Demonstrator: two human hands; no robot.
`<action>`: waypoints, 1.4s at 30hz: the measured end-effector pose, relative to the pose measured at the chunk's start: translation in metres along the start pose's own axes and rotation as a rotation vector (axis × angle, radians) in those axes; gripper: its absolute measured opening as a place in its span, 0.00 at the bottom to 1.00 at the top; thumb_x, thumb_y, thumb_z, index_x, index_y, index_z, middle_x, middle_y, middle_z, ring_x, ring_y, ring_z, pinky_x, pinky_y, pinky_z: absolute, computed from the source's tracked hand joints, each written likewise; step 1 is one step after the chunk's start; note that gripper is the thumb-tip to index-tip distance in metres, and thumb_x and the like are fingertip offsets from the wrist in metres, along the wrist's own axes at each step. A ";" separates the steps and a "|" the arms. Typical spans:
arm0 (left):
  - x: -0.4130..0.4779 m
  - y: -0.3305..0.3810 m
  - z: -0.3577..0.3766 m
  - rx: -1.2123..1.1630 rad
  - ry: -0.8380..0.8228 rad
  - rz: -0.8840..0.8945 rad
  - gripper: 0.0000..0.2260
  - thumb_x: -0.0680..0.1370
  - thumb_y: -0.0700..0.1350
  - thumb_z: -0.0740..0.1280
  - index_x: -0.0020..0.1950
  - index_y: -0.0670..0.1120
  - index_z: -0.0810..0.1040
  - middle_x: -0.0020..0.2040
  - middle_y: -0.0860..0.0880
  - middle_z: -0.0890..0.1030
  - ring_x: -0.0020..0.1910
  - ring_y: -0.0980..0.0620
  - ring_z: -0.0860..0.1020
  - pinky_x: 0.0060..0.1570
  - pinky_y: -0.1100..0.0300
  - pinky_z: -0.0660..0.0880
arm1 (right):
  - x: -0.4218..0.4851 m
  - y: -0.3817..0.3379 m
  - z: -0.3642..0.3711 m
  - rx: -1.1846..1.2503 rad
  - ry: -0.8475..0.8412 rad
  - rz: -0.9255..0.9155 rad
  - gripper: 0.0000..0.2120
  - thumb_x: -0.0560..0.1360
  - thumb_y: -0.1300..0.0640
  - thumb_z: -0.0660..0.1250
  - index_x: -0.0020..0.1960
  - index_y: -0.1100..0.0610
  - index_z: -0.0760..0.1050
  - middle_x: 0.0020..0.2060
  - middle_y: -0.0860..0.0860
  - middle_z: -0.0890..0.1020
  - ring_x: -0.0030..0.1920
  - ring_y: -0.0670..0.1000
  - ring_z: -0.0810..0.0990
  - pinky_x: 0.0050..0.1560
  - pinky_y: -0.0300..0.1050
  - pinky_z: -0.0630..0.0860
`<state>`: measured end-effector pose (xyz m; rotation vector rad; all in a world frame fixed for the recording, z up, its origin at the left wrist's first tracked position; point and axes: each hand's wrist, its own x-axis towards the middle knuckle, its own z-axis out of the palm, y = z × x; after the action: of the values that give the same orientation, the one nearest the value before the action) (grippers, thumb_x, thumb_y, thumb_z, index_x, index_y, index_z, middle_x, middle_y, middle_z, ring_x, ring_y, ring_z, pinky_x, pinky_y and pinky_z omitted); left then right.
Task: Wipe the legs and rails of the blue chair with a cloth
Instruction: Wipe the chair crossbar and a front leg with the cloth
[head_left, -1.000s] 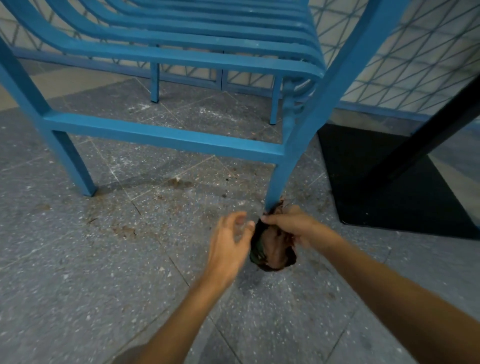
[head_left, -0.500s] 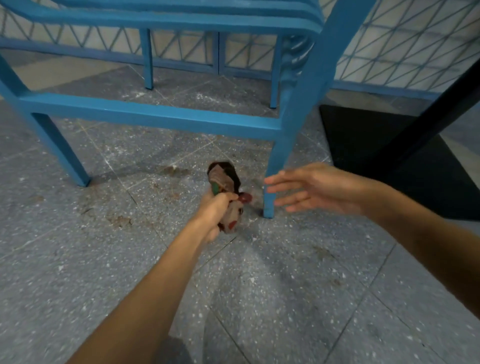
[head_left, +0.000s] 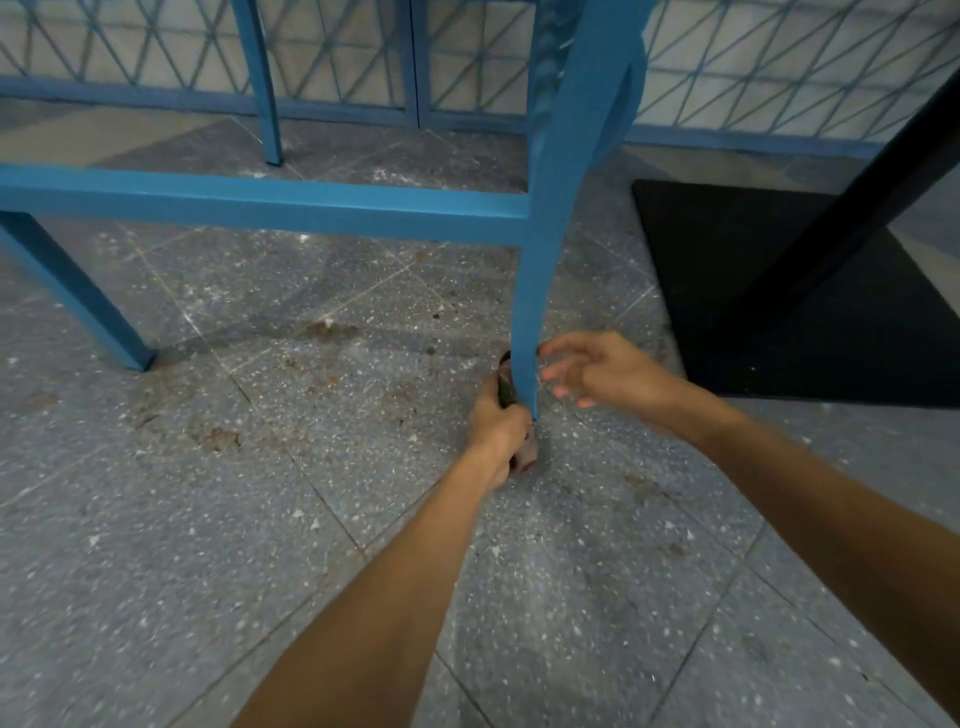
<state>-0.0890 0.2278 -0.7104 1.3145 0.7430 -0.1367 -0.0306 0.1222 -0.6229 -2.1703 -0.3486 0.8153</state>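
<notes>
Across the speckled grey floor (head_left: 260, 545), marked with brownish stains and pale scuffs, stands the blue chair (head_left: 291, 200), its low front rail (head_left: 270, 202) running from the left edge to the near right leg (head_left: 530, 312). Behind it a blue lattice fence (head_left: 779, 67) lines the far side, and to the right a black square base (head_left: 779, 291) lies flat on the floor with a dark post (head_left: 857, 197) rising at a slant from it. Both bare forearms reach in from below. Just right of the leg's lower end, the right hand (head_left: 597, 371) hovers with fingers spread and loosely curled, holding nothing. Left of the same leg, at its foot, the left hand (head_left: 496, 431) has its fingers clenched around a bunched dark cloth (head_left: 506, 382), pressed against the leg's left side; a pale, reddish end shows below the fist.
</notes>
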 end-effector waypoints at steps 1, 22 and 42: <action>-0.004 0.007 0.000 -0.014 -0.010 0.017 0.24 0.77 0.29 0.54 0.69 0.49 0.67 0.37 0.46 0.76 0.22 0.56 0.72 0.21 0.62 0.68 | 0.001 0.000 0.000 0.007 0.013 -0.019 0.16 0.76 0.69 0.60 0.60 0.57 0.74 0.54 0.57 0.81 0.50 0.54 0.80 0.50 0.49 0.75; -0.011 -0.003 0.033 -0.394 0.036 0.172 0.32 0.72 0.24 0.58 0.73 0.45 0.61 0.65 0.41 0.74 0.60 0.47 0.76 0.61 0.53 0.72 | 0.013 -0.010 0.003 -0.001 0.080 -0.268 0.28 0.71 0.74 0.63 0.69 0.57 0.69 0.43 0.47 0.79 0.51 0.51 0.81 0.53 0.46 0.79; -0.018 0.003 -0.016 -0.183 0.042 0.523 0.22 0.70 0.31 0.73 0.55 0.52 0.73 0.54 0.46 0.82 0.55 0.53 0.81 0.57 0.60 0.76 | 0.020 0.045 0.033 -0.133 0.465 0.018 0.04 0.77 0.58 0.64 0.48 0.58 0.69 0.41 0.56 0.80 0.41 0.55 0.80 0.38 0.44 0.74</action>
<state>-0.1080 0.2380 -0.6994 1.2972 0.4156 0.3712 -0.0377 0.1208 -0.6821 -2.4067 -0.1482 0.2836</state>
